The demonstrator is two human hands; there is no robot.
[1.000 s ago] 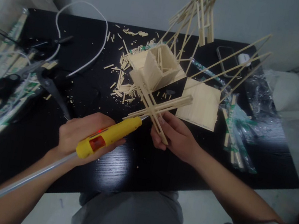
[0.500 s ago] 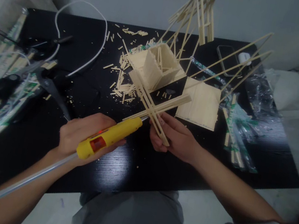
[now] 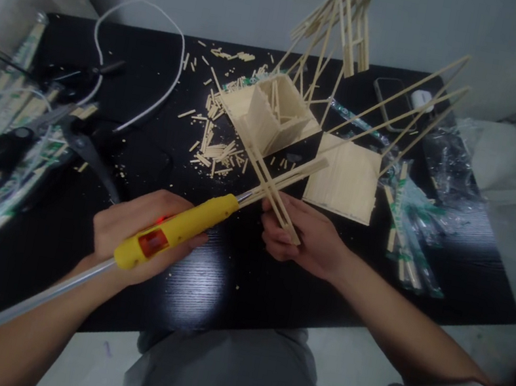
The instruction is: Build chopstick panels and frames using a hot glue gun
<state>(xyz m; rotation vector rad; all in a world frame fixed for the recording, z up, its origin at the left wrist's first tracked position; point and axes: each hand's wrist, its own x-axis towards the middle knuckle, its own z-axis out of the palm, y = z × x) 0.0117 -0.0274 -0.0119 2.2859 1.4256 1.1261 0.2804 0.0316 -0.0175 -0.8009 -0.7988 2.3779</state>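
Note:
My left hand (image 3: 147,227) is wrapped round a yellow hot glue gun (image 3: 181,229) with a red window and a clear glue stick (image 3: 40,297) trailing from its back end. Its metal nozzle lies close against a cross of thin wooden sticks (image 3: 271,187); whether it touches them I cannot tell. The fingers of my right hand (image 3: 301,234) pinch that crossed-stick piece near its lower end. Just beyond stands a wooden box (image 3: 275,123) on a square base, with loose sticks inside it.
Cut stick bits (image 3: 218,153) lie scattered left of the box. A flat wooden panel (image 3: 343,178) with long sticks stands right. Pliers (image 3: 90,153), black-handled scissors (image 3: 1,148) and a white cable (image 3: 178,66) lie left. Wrapped sticks (image 3: 412,240) and a phone (image 3: 393,104) are at right.
My left hand has drawn the glue gun slightly left and down, showing more of its nozzle. The crossed sticks have turned a little in my right hand.

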